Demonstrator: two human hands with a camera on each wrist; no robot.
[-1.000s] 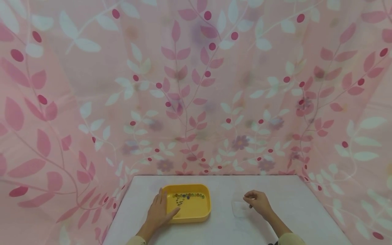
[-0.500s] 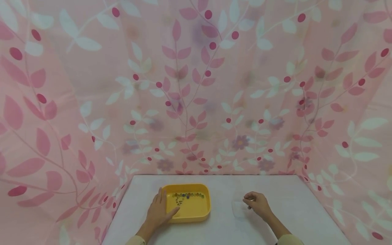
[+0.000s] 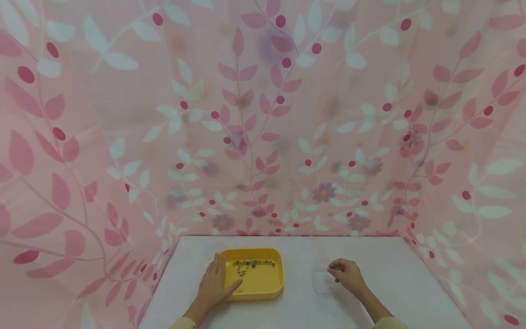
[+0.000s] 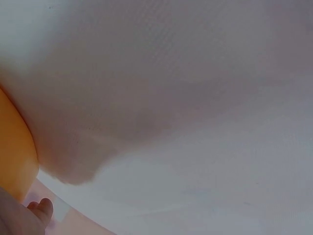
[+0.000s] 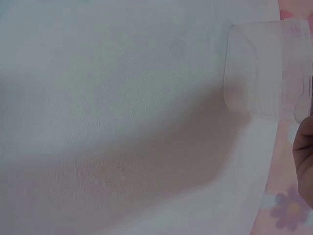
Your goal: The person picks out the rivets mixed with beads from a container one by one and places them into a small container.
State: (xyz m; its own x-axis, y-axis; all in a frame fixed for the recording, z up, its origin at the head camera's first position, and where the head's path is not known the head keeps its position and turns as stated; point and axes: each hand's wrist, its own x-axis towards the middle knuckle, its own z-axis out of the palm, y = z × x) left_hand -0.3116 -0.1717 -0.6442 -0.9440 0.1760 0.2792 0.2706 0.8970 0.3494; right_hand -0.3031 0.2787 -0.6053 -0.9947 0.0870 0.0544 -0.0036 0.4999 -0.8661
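well, left hand against tray

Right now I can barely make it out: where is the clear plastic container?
In the head view, the container is on the white table, right of the yellow rectangular tray, by the right hand.

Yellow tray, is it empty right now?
Not empty: in the head view, the yellow tray holds small round pieces, some in a row towards its far side.
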